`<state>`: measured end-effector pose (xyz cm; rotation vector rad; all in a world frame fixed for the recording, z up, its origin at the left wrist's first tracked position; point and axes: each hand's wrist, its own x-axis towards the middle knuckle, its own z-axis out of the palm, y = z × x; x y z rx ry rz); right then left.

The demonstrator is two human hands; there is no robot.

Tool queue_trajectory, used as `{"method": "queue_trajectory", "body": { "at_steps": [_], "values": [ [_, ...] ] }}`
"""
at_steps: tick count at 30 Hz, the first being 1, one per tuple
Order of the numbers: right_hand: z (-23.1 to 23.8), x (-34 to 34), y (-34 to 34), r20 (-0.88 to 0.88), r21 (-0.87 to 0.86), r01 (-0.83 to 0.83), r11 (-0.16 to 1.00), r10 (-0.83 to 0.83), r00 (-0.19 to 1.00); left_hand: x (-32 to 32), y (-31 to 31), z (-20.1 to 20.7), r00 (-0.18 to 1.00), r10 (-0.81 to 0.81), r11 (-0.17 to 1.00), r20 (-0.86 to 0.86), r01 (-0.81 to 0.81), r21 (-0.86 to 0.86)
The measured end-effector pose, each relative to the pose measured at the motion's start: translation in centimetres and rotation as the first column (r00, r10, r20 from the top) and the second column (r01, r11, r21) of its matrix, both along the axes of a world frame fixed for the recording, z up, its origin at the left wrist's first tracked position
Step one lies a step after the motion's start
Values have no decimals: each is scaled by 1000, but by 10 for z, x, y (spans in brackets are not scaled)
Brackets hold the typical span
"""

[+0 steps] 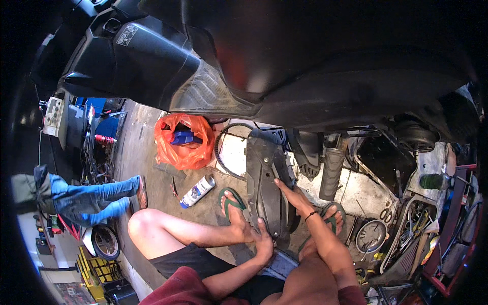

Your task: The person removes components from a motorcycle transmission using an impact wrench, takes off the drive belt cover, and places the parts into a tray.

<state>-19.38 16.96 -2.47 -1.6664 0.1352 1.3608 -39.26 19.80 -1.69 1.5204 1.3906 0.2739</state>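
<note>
The hands are apart: the left hand (263,243) touches the near end of the long, dark-grey, plastic-looking cover (263,175) at centre, the right hand (295,196) its right side; whether either grips, I cannot tell. Uneven support could tip it left, toward the white, blue-capped spray can (199,191).

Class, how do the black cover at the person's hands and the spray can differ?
The black cover is dark and angular; the spray can is white-and-blue and cylindrical. The cover is much larger than the can. The left hand and right hand touch the cover; neither touches the can. Both are longer than wide.
</note>
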Motion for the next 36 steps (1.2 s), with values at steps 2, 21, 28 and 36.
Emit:
{"method": "queue_trajectory", "body": {
  "at_steps": [2, 21, 28, 36],
  "values": [
    [16, 3, -4, 16, 16, -15, 1000, 15, 1000, 2, -11, 27, 997, -64, 996, -46, 61, -61],
    [52, -22, 42, 601, -445, -324, 835, 547, 583, 138, 235, -49, 985, -43, 969, 169, 82, -232],
    [30, -46, 22, 680, -246, -277, 929, 369, 634, 207, 241, -15, 910, -305, 861, 281, 390, -327],
    [34, -15, -64, 682, 115, -501, 858, 299, 668, 182, 295, -37, 896, -214, 870, 389, 356, -341]
  ]
}}
